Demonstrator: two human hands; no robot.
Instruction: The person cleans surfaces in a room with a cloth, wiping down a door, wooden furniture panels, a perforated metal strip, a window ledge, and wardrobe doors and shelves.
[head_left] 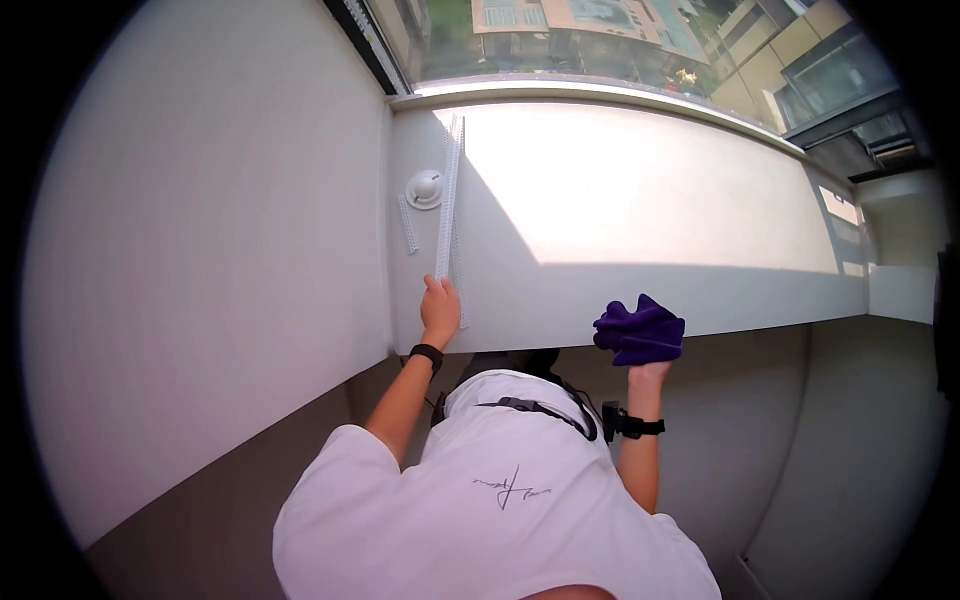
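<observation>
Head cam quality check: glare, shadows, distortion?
Head view: strong fisheye with black vignette corners; sunlight blows out the far part of the sill, hard shadow edge across it; left hand on the white strip and right hand's purple cloth sit in shade, sharp.

Hard daylight from the window, heavy fisheye view.
Sun through my window (620,40) blows out the sill (620,190) in glare; a sharp shadow edge crosses it, my side stays dim, and black vignette bends the corners.

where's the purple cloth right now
In the head view, the purple cloth is bunched in the right hand, at the near edge of the white sill, right of centre.
</observation>
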